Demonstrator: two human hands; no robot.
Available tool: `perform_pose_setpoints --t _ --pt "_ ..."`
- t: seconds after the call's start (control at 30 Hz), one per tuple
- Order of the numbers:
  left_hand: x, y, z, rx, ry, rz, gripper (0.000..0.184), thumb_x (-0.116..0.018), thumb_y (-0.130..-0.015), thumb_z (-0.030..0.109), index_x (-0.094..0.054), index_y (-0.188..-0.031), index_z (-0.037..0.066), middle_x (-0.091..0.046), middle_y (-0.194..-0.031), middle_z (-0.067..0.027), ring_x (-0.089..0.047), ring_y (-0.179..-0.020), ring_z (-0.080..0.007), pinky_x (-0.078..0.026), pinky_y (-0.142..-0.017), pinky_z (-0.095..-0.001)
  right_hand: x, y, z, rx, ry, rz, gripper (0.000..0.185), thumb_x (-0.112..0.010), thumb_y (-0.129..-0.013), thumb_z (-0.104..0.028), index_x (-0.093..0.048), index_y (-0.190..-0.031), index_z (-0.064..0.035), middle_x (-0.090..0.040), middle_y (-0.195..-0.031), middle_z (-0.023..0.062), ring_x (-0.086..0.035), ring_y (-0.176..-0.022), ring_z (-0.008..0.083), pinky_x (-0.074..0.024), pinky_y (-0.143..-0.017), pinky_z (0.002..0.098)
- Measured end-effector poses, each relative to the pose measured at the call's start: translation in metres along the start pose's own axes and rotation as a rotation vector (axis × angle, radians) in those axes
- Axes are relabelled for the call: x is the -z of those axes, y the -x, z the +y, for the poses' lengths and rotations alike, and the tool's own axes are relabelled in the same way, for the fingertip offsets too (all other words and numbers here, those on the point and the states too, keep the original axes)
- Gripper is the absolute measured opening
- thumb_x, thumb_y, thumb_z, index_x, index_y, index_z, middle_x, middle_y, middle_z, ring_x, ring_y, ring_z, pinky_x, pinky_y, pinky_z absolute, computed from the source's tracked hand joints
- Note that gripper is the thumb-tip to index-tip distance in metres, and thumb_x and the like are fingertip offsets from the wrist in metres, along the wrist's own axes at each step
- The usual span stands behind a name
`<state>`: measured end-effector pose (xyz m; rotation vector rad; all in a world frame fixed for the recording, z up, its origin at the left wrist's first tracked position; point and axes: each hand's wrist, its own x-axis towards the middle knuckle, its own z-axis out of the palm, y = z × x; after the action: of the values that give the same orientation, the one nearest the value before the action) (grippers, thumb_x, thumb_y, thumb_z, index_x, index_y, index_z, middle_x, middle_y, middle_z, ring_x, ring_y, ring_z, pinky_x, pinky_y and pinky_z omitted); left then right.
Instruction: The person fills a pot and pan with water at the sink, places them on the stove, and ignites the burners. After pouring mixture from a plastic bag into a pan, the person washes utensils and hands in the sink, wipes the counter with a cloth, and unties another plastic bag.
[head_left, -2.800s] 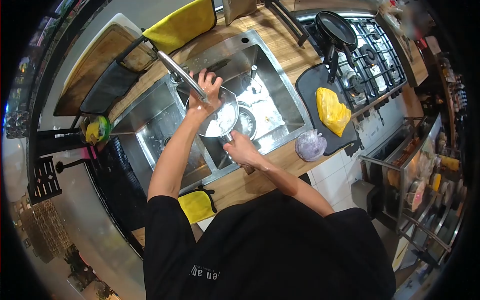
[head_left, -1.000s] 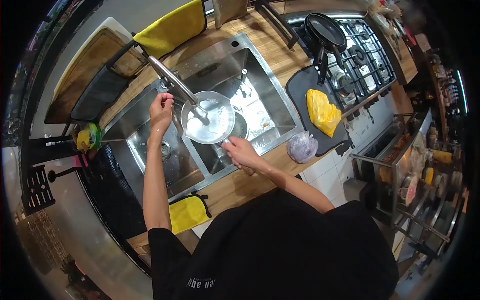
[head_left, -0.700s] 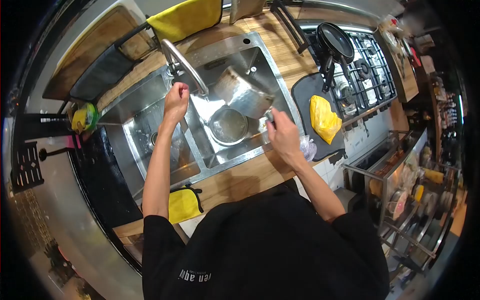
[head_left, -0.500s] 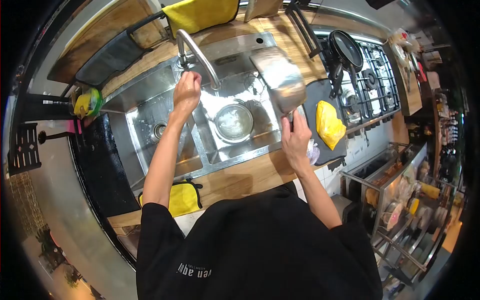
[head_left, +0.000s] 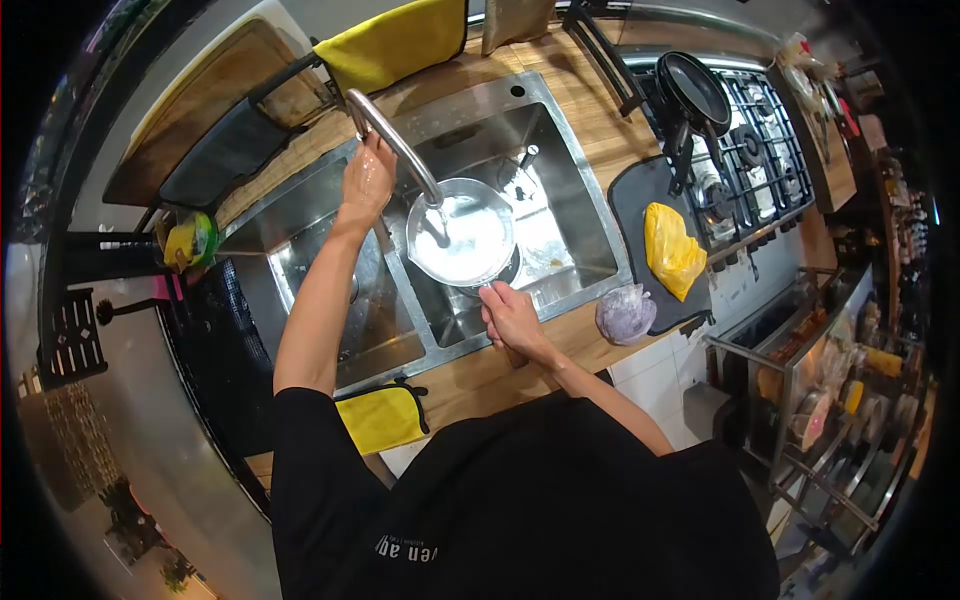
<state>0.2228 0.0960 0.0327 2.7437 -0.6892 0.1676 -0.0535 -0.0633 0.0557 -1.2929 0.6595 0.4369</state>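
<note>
My right hand [head_left: 515, 322] is closed round the handle of a metal saucepan [head_left: 462, 235]. The saucepan is held upright in the right basin of the steel sink [head_left: 590, 215], its mouth beneath the spout of the curved faucet [head_left: 400, 150]. Water seems to run from the spout into it. My wet left hand [head_left: 369, 182] is at the base of the faucet, its fingers closed there; the lever is hidden behind them. Part of a round metal item [head_left: 510, 268] shows under the saucepan's edge.
Right of the sink, a yellow bag [head_left: 672, 250] lies on a dark mat [head_left: 632, 195], with a bundle in clear plastic [head_left: 627, 314] beside it. Black pans [head_left: 695, 95] stand on the gas stove [head_left: 765, 130]. Yellow cloths [head_left: 395, 45] hang behind and lie in front [head_left: 382, 418].
My right hand has brought the saucepan from a tilted position at the sink's right side leftward, levelling it under the spout. My left hand remains at the faucet.
</note>
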Motion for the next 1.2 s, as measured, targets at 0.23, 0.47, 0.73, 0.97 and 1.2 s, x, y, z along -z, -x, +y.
perform_pose_setpoints --t 0.23,0.47,0.73,0.97,1.2 --pt "-0.021 -0.007 -0.011 0.098 0.020 -0.022 0.028 -0.058 -0.087 0.016 -0.058 -0.115 0.010 -0.058 -0.122 -0.0171 -0.060 -0.103 -0.0385 -0.052 -0.085 -0.0453 0.014 -0.006 0.002 0.036 0.031 -0.020 0.029 -0.051 -0.096 -0.026 -0.050 -0.081 -0.0009 -0.051 -0.061 0.0035 -0.045 -0.041 0.0096 -0.0373 -0.034 0.0275" --pt "-0.020 -0.015 -0.016 0.157 0.104 -0.093 0.022 -0.057 -0.086 0.014 -0.062 -0.107 0.010 -0.063 -0.112 -0.0146 -0.063 -0.095 -0.0380 -0.051 -0.080 -0.0466 0.018 -0.003 -0.004 0.022 0.060 0.005 0.032 -0.050 -0.097 -0.024 -0.048 -0.074 -0.0018 -0.049 -0.059 0.0026 -0.044 -0.041 0.0094 -0.0360 -0.034 0.0266" --pt "-0.015 -0.020 -0.015 0.046 0.090 -0.044 0.020 -0.065 -0.082 0.020 -0.066 -0.097 0.006 -0.066 -0.099 -0.0142 -0.063 -0.090 -0.0387 -0.051 -0.076 -0.0463 0.017 -0.005 0.007 0.031 0.054 0.006 0.029 -0.050 -0.096 -0.025 -0.048 -0.079 -0.0010 -0.049 -0.061 0.0036 -0.044 -0.039 0.0101 -0.0357 -0.033 0.0277" --pt "-0.004 -0.019 -0.007 -0.078 0.114 0.005 0.020 -0.064 -0.080 0.018 -0.066 -0.095 0.005 -0.066 -0.088 -0.0203 -0.063 -0.086 -0.0412 -0.050 -0.074 -0.0475 0.014 -0.001 0.002 0.040 0.079 0.002 0.030 -0.049 -0.097 -0.023 -0.048 -0.077 -0.0008 -0.049 -0.060 0.0032 -0.045 -0.041 0.0095 -0.0368 -0.034 0.0264" --pt "-0.003 -0.027 -0.011 -0.157 0.096 -0.041 0.017 -0.055 -0.083 0.018 -0.063 -0.087 0.004 -0.064 -0.085 -0.0234 -0.062 -0.082 -0.0431 -0.050 -0.071 -0.0476 0.012 0.001 -0.001 0.050 0.106 0.005 0.030 -0.048 -0.097 -0.023 -0.048 -0.077 -0.0003 -0.048 -0.061 0.0033 -0.044 -0.039 0.0096 -0.0367 -0.034 0.0264"
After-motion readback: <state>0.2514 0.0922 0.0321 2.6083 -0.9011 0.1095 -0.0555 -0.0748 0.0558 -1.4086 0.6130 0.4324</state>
